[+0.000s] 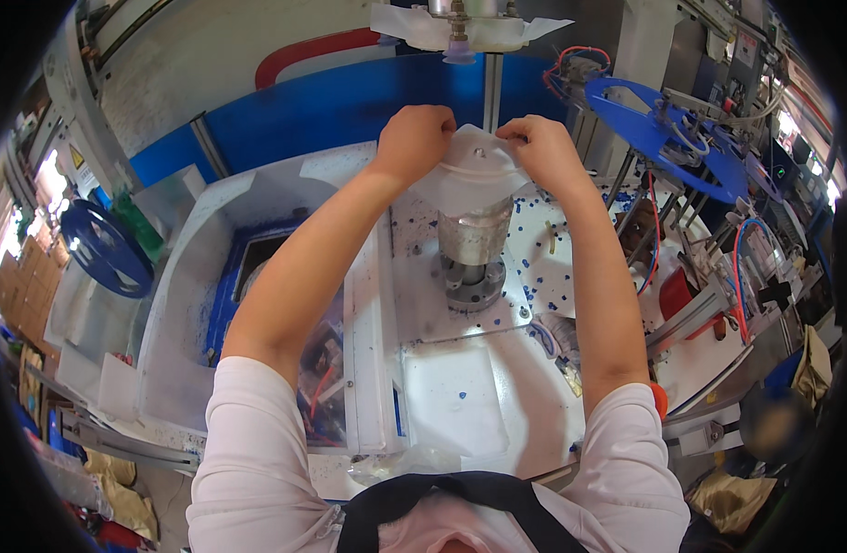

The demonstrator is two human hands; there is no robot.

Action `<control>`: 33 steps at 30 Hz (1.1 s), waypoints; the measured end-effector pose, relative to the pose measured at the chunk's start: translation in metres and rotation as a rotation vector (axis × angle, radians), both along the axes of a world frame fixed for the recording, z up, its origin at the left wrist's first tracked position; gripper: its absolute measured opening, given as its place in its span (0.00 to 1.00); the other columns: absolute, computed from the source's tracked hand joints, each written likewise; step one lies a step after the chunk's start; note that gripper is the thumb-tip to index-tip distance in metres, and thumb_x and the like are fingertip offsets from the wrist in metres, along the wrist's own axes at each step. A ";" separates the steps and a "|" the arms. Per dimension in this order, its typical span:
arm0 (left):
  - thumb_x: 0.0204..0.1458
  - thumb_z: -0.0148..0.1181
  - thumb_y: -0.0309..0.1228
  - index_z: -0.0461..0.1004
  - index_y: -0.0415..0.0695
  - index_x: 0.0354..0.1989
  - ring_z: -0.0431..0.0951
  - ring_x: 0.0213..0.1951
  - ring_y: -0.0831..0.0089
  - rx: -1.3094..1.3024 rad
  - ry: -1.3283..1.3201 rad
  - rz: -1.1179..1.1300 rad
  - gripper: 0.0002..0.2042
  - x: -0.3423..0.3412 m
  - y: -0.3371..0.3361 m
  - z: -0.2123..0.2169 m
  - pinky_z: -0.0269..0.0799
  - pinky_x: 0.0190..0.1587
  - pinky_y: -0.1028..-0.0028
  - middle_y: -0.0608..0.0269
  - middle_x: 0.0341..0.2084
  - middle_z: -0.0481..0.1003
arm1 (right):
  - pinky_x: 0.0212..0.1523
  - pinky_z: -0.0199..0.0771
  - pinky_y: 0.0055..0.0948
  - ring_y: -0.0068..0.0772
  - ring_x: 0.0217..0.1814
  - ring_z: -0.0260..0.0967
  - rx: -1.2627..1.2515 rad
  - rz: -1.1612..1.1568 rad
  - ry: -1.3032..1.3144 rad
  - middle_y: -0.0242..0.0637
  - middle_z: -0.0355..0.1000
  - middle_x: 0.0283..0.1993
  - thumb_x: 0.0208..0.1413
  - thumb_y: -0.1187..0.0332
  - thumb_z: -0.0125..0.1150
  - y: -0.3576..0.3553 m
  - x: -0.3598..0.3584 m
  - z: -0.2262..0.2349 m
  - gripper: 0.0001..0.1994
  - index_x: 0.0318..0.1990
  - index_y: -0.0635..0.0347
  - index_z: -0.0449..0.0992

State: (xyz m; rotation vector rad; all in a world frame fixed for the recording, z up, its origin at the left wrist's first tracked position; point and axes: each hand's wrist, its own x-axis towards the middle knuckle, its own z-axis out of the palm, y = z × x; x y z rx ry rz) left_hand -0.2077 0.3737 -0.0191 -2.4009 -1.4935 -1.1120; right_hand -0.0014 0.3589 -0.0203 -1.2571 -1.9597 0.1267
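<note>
Film (pixel 469 184), whitish and translucent, is draped over the top of a metal cylinder (pixel 476 238), and the left (pixel 416 146) and right (pixel 543 152) hands are set at its opposite sides. The film is thus held between the hands, with its lower edge hanging around the cylinder's upper part. At the right side, the edge is pinched between thumb and bent fingers; at the left, the fingers are curled in and closed on the edge, though the tips are partly hidden. No clear long axis is shown by the film, while the cylinder's own is upright, rising from a round metal base (pixel 476 293) on the white worktop (pixel 451 392). The cylinder is placed almost midway between the two forearms, so neither hand can be called plainly nearer. A small metal knob (pixel 479 152) is seen at the film's peak, in the gap between the hands. Higher up, a suction cup (pixel 458 51) is carried by a fixture. Blue bits (pixel 531 293) are scattered beside the base, a white tub (pixel 179 276) is set to the left, and a blue disc (pixel 617 106) is mounted to the right.
</note>
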 end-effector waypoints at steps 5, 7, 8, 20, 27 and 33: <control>0.47 0.56 0.29 0.80 0.46 0.36 0.78 0.35 0.57 0.001 0.011 -0.016 0.09 0.003 -0.001 -0.002 0.73 0.39 0.65 0.56 0.32 0.79 | 0.49 0.71 0.38 0.48 0.45 0.72 0.053 -0.019 -0.039 0.45 0.75 0.42 0.51 0.75 0.52 0.002 -0.001 -0.003 0.11 0.38 0.61 0.81; 0.48 0.55 0.29 0.81 0.47 0.36 0.78 0.36 0.57 0.006 0.024 -0.013 0.09 0.003 -0.001 -0.002 0.73 0.39 0.65 0.56 0.33 0.79 | 0.49 0.70 0.38 0.48 0.45 0.72 0.062 -0.016 -0.040 0.46 0.75 0.42 0.51 0.75 0.52 0.004 -0.002 -0.005 0.11 0.38 0.60 0.81; 0.48 0.56 0.29 0.81 0.47 0.36 0.78 0.36 0.57 -0.002 0.034 -0.008 0.09 0.003 -0.002 -0.002 0.73 0.40 0.65 0.56 0.33 0.79 | 0.49 0.70 0.39 0.48 0.45 0.72 0.067 -0.016 -0.037 0.46 0.75 0.42 0.50 0.75 0.52 0.002 -0.002 -0.005 0.11 0.38 0.60 0.81; 0.55 0.52 0.31 0.77 0.44 0.43 0.76 0.41 0.56 -0.114 0.026 -0.139 0.11 -0.007 0.003 -0.008 0.70 0.45 0.66 0.55 0.39 0.77 | 0.48 0.71 0.39 0.48 0.45 0.72 0.074 -0.021 -0.018 0.45 0.75 0.41 0.52 0.73 0.48 -0.002 -0.001 -0.010 0.13 0.40 0.60 0.80; 0.59 0.50 0.36 0.74 0.43 0.48 0.71 0.51 0.56 -0.039 0.058 -0.259 0.14 -0.012 0.003 -0.013 0.65 0.53 0.66 0.53 0.50 0.72 | 0.47 0.70 0.40 0.47 0.45 0.72 0.138 -0.081 0.001 0.43 0.76 0.40 0.54 0.71 0.47 -0.010 -0.002 -0.023 0.13 0.40 0.59 0.79; 0.62 0.45 0.41 0.66 0.48 0.59 0.50 0.68 0.63 -0.333 0.030 -0.291 0.20 -0.001 -0.017 -0.009 0.50 0.66 0.66 0.58 0.65 0.57 | 0.48 0.70 0.37 0.45 0.46 0.71 0.160 -0.098 0.110 0.42 0.76 0.41 0.56 0.70 0.47 -0.026 -0.002 -0.032 0.12 0.40 0.58 0.79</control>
